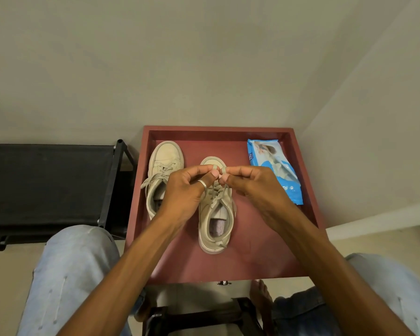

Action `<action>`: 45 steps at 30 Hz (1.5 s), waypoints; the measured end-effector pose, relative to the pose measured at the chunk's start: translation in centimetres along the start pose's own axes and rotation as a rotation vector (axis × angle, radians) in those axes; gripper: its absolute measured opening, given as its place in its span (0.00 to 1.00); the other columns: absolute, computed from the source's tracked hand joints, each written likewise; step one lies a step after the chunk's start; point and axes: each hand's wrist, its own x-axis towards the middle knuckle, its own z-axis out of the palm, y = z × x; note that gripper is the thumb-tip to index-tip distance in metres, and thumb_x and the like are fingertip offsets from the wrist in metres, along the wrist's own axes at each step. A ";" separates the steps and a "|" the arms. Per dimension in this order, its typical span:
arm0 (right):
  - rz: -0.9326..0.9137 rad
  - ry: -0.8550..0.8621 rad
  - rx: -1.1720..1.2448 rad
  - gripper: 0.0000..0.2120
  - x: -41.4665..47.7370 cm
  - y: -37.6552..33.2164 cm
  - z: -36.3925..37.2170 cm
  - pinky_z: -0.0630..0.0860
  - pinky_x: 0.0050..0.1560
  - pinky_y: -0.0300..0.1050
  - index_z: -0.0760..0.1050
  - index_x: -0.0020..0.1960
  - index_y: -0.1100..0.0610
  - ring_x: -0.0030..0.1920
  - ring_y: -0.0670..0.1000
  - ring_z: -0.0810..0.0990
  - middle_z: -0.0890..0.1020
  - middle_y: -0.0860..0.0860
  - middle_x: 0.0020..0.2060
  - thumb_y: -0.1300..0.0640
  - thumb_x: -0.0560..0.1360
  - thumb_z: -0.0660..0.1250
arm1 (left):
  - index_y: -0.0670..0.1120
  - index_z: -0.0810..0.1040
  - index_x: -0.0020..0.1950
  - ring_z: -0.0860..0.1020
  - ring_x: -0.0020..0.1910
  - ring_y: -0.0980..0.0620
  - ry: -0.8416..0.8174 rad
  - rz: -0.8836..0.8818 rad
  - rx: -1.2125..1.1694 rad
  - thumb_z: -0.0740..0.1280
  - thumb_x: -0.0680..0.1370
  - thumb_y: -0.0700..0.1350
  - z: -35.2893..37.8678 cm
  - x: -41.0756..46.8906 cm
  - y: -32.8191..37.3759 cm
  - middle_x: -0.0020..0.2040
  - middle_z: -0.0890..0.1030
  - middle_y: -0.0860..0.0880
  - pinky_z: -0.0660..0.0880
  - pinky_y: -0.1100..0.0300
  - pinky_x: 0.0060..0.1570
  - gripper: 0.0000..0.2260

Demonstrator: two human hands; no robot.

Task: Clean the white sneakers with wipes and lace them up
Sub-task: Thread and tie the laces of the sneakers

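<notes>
Head view, seated, looking down at a red table (255,241) with a raised rim.

Two white sneakers stand on it, toes pointing away from me. The near sneaker (205,214) is about the middle of the table. The far sneaker (166,155) is just beside it to the left and a little farther back, laced, its lace ends hanging loose over the side.

Both hands are raised over the tongue of the near sneaker, fingertips almost meeting. The left hand (186,190), with a ring (202,183) on one finger, has thumb and forefinger closed on the lace (224,170). The right hand (251,184) pinches the same lace from the other side. The remaining fingers of both hands are curled in. The lace runs down from the pinch to the eyelets.

A blue wipes pack (274,170) lies flat by the right rim, apart from both shoes.

A black rack (46,185) stands left of the table.
</notes>
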 end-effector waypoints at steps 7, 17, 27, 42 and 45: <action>-0.006 0.021 0.008 0.09 0.0 0.0 0.2 0.80 0.49 0.38 0.81 0.56 0.61 0.47 0.51 0.85 0.86 0.57 0.45 0.64 0.76 0.70 | 0.45 0.85 0.56 0.86 0.50 0.51 0.029 0.040 0.041 0.75 0.76 0.40 0.2 0.0 -0.3 0.49 0.88 0.48 0.80 0.57 0.56 0.09; -0.006 0.044 -0.035 0.10 -0.1 -0.2 0.5 0.72 0.35 0.27 0.81 0.57 0.62 0.35 0.37 0.81 0.85 0.51 0.40 0.65 0.76 0.70 | 0.48 0.84 0.56 0.86 0.50 0.49 0.035 0.036 0.080 0.73 0.78 0.38 0.3 0.3 -0.6 0.49 0.88 0.46 0.82 0.55 0.55 0.08; 0.019 0.056 -0.122 0.12 0.2 0.2 0.5 0.72 0.34 0.28 0.77 0.59 0.57 0.36 0.38 0.81 0.86 0.50 0.41 0.65 0.76 0.68 | 0.45 0.80 0.55 0.87 0.49 0.49 0.008 0.049 0.088 0.74 0.77 0.36 0.3 0.2 -0.3 0.47 0.88 0.47 0.82 0.55 0.53 0.09; -0.005 -0.113 -0.071 0.08 0.1 -0.2 -0.1 0.76 0.45 0.34 0.82 0.54 0.61 0.44 0.45 0.83 0.86 0.54 0.45 0.64 0.75 0.71 | 0.50 0.78 0.56 0.83 0.42 0.55 0.031 0.052 0.163 0.77 0.74 0.35 -0.1 0.4 0.2 0.46 0.85 0.49 0.82 0.59 0.44 0.16; -0.060 -0.081 -0.146 0.06 0.1 -0.2 -0.2 0.76 0.46 0.34 0.83 0.50 0.61 0.44 0.46 0.84 0.86 0.53 0.45 0.59 0.77 0.70 | 0.52 0.80 0.56 0.85 0.44 0.55 -0.029 0.040 0.175 0.78 0.73 0.38 -0.3 0.4 0.3 0.50 0.86 0.51 0.81 0.63 0.43 0.16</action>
